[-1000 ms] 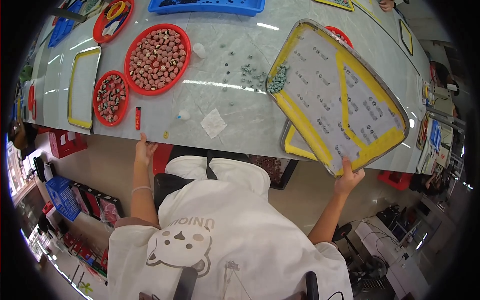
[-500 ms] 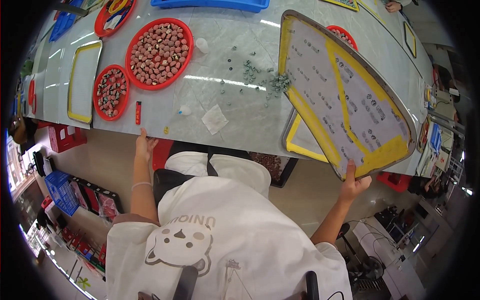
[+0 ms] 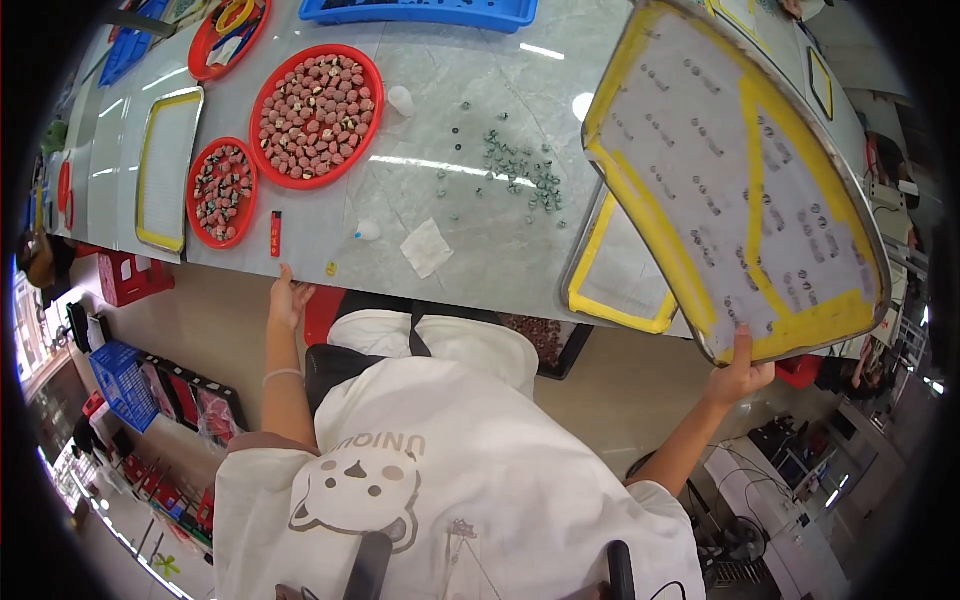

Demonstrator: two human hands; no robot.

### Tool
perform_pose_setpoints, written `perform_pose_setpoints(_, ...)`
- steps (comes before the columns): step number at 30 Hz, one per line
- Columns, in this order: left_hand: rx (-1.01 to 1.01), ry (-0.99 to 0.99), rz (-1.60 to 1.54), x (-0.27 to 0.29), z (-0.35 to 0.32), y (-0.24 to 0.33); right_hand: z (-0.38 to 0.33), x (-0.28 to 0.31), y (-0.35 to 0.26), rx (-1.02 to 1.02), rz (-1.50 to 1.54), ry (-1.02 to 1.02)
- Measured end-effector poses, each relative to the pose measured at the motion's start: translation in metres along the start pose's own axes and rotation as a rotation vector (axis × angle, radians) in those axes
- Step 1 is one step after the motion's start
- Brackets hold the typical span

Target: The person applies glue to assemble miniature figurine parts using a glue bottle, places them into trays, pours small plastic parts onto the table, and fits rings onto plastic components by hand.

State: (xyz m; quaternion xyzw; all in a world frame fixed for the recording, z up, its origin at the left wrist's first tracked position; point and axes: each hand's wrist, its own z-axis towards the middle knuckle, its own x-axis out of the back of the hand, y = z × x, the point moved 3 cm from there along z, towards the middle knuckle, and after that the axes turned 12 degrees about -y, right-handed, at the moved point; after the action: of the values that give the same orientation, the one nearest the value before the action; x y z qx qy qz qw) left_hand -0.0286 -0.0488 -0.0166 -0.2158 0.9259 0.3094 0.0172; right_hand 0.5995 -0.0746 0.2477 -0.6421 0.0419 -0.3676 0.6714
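Printed tray held by one corner at the table's near right

In the head view, the only one, a person stands at the near edge of a grey, stone-patterned table. The right hand is clamped on the near corner of a printed tray, thumb pressed over the top face and fingers out of sight below. That pinch probably has to be firm, since the tray spreads far from the grip and no other hand supports it. The tray slants over the table's right part, its near corner jutting past the near edge, where the hand can reach under it. It partly covers a second yellow-bordered tray, which lies by the near edge; whether the two touch cannot be told.

The left hand holds nothing. Its fingers are loosely apart, a fingertip at the near edge, perhaps to steady the person.

Left of the printed tray, small grey-green pieces lie scattered loose on the table. Closer to the near edge are a white tissue and a small white bottle; a red strip sits just beyond the left hand. Toward the left end, a large red bowl and a small red bowl contain pinkish pieces, their raised rims likely keeping them from rolling. A blue tray lies toward the far edge.
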Motion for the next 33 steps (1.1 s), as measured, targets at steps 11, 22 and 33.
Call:
perform_pose_setpoints(11,-0.072,-0.11,-0.114,0.002,-0.001,-0.006,0.168,0.07,0.161,-0.473,0.833,0.57)
perform_pose_setpoints(22,-0.026,0.013,-0.016,0.007,0.0,-0.01,0.345,-0.048,0.277,-0.592,1.31,0.611)
perform_pose_setpoints(33,0.068,0.165,0.025,-0.008,0.005,-0.011,0.446,-0.049,0.379,-0.477,0.953,0.512)
